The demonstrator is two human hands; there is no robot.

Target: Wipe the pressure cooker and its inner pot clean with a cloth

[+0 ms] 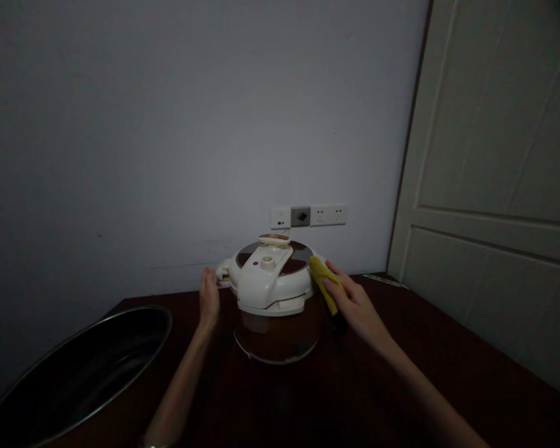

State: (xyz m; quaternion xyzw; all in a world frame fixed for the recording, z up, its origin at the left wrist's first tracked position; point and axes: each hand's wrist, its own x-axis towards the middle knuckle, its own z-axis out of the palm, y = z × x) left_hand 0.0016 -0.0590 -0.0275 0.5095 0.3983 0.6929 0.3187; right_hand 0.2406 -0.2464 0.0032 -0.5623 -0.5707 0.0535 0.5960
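Observation:
A cream and dark red electric pressure cooker [273, 292] stands on a dark wooden table [401, 373] near the wall. My left hand [208, 300] rests flat against the cooker's left side, by its lid handle, fingers stretched upward. My right hand [352, 305] presses a folded yellow cloth [323, 282] against the right edge of the lid, fingers curled over the cloth.
A large dark metal basin [74, 379] sits at the table's left front. Wall sockets [308, 216] are behind the cooker. A pale door [494, 186] stands at the right. The room is dim.

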